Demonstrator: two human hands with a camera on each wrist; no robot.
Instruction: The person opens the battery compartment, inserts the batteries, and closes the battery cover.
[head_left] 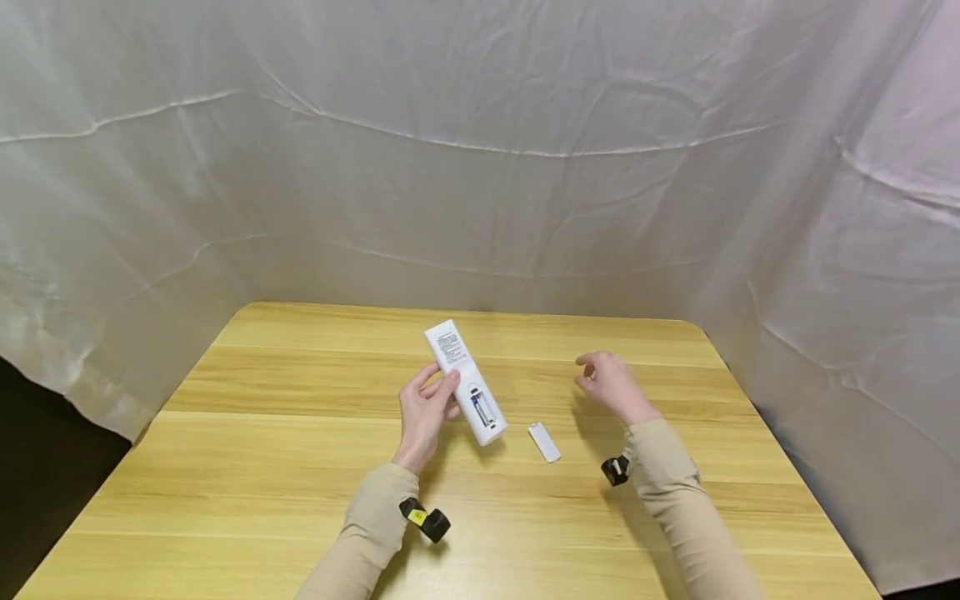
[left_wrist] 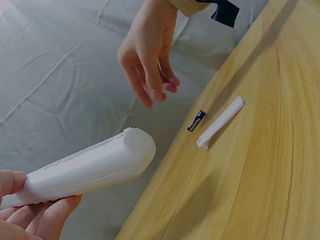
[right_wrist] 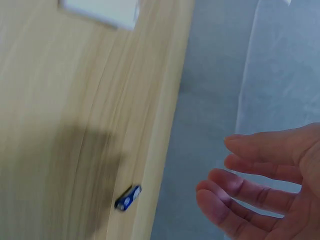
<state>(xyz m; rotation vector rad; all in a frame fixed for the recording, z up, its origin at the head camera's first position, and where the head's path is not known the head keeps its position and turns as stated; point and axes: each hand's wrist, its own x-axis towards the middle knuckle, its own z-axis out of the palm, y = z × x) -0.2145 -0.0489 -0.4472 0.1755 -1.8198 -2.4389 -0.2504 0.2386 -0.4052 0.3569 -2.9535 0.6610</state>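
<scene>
A white remote [head_left: 468, 379] is up above the counter [head_left: 262, 467], grasped by the left hand [head_left: 422, 412]; its back label [head_left: 450, 348] is too small to read from here. It slants from far left to near right, open battery bay [head_left: 483, 410] nearest. A white cover [head_left: 544, 442] and blue battery [left_wrist: 196, 121] lie alongside; the right hand [head_left: 611, 385] hovers, loose-fingered.

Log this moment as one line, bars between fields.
left hand: holds white remote, compartment uncovered | right hand: holding nothing | white cover: off, on table | blue battery: loose on table
</scene>
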